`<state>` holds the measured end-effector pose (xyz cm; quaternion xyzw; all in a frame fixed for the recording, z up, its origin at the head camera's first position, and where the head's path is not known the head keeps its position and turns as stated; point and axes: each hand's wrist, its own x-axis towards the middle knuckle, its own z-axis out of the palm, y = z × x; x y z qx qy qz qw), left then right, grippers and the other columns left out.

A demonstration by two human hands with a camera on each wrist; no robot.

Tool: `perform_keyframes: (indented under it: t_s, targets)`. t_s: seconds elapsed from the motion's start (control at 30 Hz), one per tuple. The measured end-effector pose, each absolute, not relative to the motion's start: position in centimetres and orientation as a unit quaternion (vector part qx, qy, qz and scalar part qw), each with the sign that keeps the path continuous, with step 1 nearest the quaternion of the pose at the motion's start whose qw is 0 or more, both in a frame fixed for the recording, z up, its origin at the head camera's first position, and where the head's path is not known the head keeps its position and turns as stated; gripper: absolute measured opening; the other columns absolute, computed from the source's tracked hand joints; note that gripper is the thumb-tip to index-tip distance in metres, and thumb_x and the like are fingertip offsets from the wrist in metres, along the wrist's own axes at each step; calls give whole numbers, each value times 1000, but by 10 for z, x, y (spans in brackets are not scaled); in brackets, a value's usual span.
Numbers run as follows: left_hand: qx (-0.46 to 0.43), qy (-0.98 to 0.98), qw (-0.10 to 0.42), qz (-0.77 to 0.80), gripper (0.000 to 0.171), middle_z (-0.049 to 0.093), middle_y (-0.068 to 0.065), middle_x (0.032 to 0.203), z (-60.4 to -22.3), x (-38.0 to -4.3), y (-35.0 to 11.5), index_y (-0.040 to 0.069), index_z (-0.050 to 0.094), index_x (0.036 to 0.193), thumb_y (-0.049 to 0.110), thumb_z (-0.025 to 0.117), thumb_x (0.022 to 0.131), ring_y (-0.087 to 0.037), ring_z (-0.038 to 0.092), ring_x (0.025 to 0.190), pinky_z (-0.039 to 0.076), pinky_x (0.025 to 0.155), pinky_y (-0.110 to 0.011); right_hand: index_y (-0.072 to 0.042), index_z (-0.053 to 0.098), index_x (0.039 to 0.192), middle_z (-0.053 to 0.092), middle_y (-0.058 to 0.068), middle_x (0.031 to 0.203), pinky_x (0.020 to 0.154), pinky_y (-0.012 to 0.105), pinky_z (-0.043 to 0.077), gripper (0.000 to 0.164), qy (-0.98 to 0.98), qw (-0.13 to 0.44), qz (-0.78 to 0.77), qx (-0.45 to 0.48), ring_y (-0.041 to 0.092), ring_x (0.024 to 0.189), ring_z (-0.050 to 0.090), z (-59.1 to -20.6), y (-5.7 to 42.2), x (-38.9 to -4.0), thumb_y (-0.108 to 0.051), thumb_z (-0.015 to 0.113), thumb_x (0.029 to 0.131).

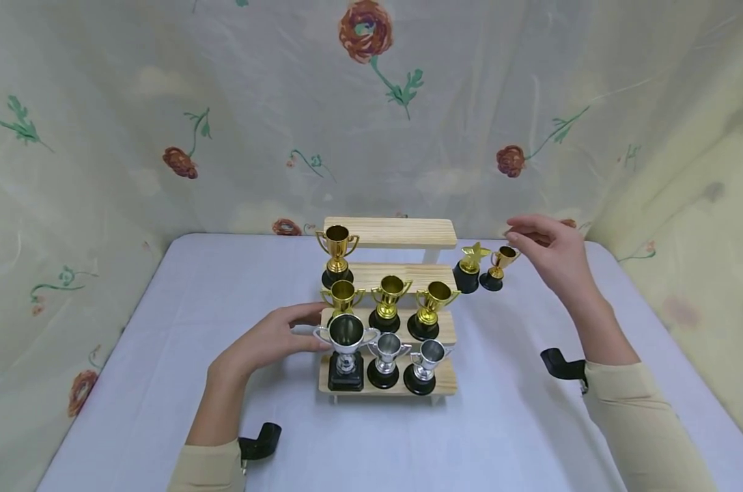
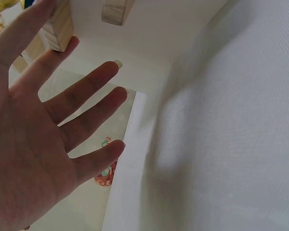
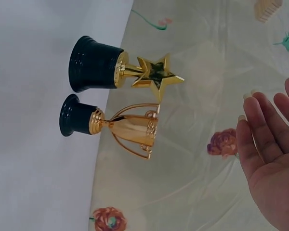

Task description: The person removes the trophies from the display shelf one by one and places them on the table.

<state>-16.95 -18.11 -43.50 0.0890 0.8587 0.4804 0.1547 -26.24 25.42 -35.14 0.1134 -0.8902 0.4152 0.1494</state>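
Note:
A stepped wooden display stand [image 1: 402,277] holds small trophy cups on its shelves. My left hand [image 1: 279,337] is at the stand's left side, its thumb and index finger touching the end of a wooden shelf [image 2: 59,31] while the other fingers spread straight. To the right of the stand, a gold star trophy [image 1: 468,268] and a gold cup trophy [image 1: 496,268] stand upright on the table, side by side. My right hand [image 1: 552,256] hovers just right of the gold cup with nothing in it. In the right wrist view, its fingers [image 3: 265,127] are extended, apart from both trophies.
On the lowest shelf stand a large silver cup [image 1: 346,342] and two smaller silver ones. Several gold cups [image 1: 385,304] fill the shelf above, and another gold cup [image 1: 337,253] is higher at the left. The top shelf [image 1: 390,232] is near a flowered curtain [image 1: 255,102].

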Motion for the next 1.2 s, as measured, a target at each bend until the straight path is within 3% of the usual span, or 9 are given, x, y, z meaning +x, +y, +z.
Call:
perform_keyframes:
  t_s: [0.47, 0.7, 1.2]
  targets:
    - [95, 856, 151, 485, 68, 61, 2, 138, -435, -169, -182, 36, 55, 140, 46, 81, 78, -23, 51, 135, 37, 112, -56, -12, 69, 122, 69, -8, 105, 77, 5, 49, 33, -882, 161, 420, 140, -6, 90, 63, -340, 235, -255, -32, 67, 95]
    - [90, 859, 153, 481, 66, 61, 3, 138, -435, -168, -181, 37, 56, 138, 47, 81, 77, -23, 51, 135, 38, 112, -56, -12, 68, 123, 71, 5, 110, 79, 6, 49, 34, -880, 161, 419, 155, -6, 92, 64, -339, 228, -251, -33, 65, 96]
    - [95, 855, 146, 489, 64, 62, 3, 136, -437, -169, -182, 37, 57, 136, 45, 81, 77, -23, 52, 134, 38, 112, -55, -9, 69, 122, 73, 14, 110, 73, 9, 50, 29, -862, 172, 432, 202, -6, 88, 63, -338, 215, -243, -16, 68, 94]
